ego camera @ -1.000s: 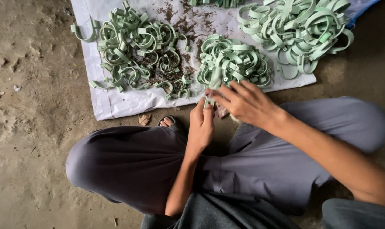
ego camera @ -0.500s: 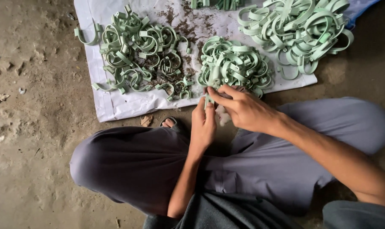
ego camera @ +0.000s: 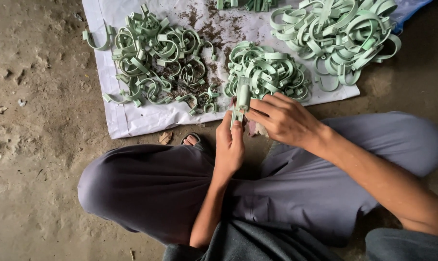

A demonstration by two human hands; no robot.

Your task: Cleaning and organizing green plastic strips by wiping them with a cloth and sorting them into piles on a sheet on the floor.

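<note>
Pale green plastic pipe clamp sits pinched between both your hands, just at the near edge of the white sheet spread on the dirt floor. Your left hand comes up from your lap, fingers closed narrow on the clamp's lower leg; your right hand reaches in from the right, fingers curled on the upper part. Both grips tight on the same piece, held upright over your crossed legs in grey trousers. Sorting looks well under way, as a judgement: left pile on the sheet is loose, tangled clamps mixed with dark brown crumbs of debris, likely still to be handled. Middle pile, just beyond your hands, is packed tighter and cleaner. Far right pile holds bigger open rings, also clean, partly over the sheet's edge near a blue cloth corner. More green pieces at the top edge, cut off by the frame. One stray clamp lies at the sheet's left edge, apart from the heap. Bare toes in a sandal poke out just left of your left hand. Cannot tell which pile this clamp came from.
</note>
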